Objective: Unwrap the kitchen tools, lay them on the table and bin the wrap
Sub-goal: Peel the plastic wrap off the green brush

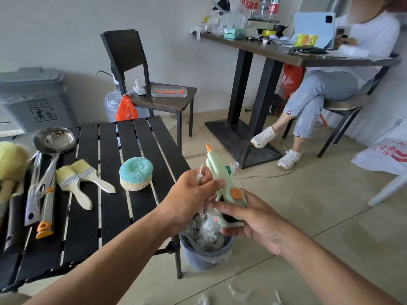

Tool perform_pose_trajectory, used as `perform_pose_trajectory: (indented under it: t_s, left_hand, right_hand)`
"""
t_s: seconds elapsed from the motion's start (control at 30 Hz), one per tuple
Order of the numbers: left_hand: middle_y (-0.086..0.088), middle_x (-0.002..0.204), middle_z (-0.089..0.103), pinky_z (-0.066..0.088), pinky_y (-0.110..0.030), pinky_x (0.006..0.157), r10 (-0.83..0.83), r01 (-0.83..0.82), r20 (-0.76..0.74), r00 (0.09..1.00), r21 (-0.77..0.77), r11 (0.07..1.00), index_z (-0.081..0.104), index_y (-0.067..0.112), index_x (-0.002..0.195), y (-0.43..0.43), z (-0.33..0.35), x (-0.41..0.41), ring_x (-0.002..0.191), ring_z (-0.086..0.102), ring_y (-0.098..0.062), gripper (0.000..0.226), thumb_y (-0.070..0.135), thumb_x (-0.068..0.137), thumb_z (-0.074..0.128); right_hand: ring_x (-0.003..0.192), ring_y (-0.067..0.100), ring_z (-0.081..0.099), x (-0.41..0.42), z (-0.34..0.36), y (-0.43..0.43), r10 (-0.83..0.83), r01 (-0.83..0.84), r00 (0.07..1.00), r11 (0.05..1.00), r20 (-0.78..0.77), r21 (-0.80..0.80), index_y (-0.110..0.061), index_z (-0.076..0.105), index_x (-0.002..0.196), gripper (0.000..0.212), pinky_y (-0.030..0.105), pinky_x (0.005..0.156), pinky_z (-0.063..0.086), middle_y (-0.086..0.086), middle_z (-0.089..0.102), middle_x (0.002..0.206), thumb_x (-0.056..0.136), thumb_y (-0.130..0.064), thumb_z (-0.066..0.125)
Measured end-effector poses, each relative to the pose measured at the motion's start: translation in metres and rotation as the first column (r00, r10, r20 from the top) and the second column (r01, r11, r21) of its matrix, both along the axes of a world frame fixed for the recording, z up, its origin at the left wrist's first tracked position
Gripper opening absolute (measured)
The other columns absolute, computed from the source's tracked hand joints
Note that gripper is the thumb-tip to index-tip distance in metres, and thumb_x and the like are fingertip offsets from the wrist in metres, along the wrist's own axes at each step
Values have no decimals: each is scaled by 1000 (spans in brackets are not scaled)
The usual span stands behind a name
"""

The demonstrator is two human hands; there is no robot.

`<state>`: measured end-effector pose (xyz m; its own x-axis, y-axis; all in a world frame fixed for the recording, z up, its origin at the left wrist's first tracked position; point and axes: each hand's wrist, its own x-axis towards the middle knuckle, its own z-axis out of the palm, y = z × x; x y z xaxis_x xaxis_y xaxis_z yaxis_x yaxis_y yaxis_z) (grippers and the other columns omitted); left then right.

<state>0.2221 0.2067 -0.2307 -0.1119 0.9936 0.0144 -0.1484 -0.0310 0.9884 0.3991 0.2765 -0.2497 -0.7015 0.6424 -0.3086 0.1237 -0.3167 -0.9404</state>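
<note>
Peeling wrap (200,173) off the tool (218,172) over the bin (204,258)
The right hand (253,221) clamps the tool's base, the left hand (193,194) pinches wrap beside it; best to steady the tool and pull the wrap straight down

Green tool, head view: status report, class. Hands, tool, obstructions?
Left hand pinches wrap. Right hand grips green tool above small bin. Wrap trails from tool; nothing blocks bin.
</note>
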Motion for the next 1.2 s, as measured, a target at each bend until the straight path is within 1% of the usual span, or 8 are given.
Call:
perform_pose_trajectory:
  t_s: [0.1,0.27,0.53,0.73,0.83,0.93,1.07,1.2]
  left_hand:
    - [-3,77,64,51,-36,62,21,-23,-24,999,-79,997,49,14,85,-2,6,-3,64,60,-21,37,14,88,86]
    - [-19,105,76,64,-53,88,8,-154,-432,902,-304,940,69,15,112,-1,6,-12,91,75,-28,42,29,81,93]
    - [-2,55,57,43,-28,51,89,-196,-448,889,-198,960,56,19,65,0,9,-5,48,46,-18,44,42,100,67]
    - [-31,102,72,47,-43,69,132,-185,-405,905,-94,978,76,4,99,-3,10,-4,73,57,-26,42,44,103,62]
    - [-6,90,81,53,-31,71,137,-177,-410,902,-61,982,82,19,99,-4,5,-3,77,74,-18,18,32,102,70]
    - [5,103,83,63,-46,86,105,-149,-409,907,-78,986,81,27,112,-4,1,-4,98,78,-27,24,13,104,63]
    - [-5,109,82,62,-34,79,101,-116,-263,959,-42,992,80,13,112,-4,3,-6,101,79,-24,31,1,105,53]
    - [-5,104,83,57,-21,63,212,-218,-192,958,-14,976,79,8,107,-1,7,-12,90,80,-26,22,17,108,58]
  right_hand:
    - [92,20,71,-1,1,3,-80,80,996,997,-38,2,-14,72,124,61,39,76,62,9,72,105,71,-38,93]
    - [89,26,71,6,7,18,-240,237,959,971,-147,-40,-8,72,120,47,39,68,61,16,69,106,78,-24,84]
    - [107,38,75,13,6,20,-146,138,970,989,-193,-55,-8,72,124,42,42,72,64,24,73,123,85,-12,86]
    - [105,35,78,5,0,18,-188,183,973,982,-137,-49,-6,65,132,66,38,74,64,23,74,126,73,-13,94]
    - [88,24,76,1,1,16,-193,193,978,981,-74,-2,-11,60,135,84,32,65,59,13,79,112,64,-25,102]
    - [75,18,71,0,1,16,-208,208,978,978,-34,-9,-17,61,131,91,29,55,53,8,79,102,54,-33,106]
    - [75,16,73,3,2,19,-200,200,980,979,7,27,-19,66,121,73,30,60,56,3,79,95,58,-24,102]
    - [73,14,75,9,0,26,-299,299,954,954,4,3,-11,65,119,45,34,70,59,1,77,86,81,-1,85]
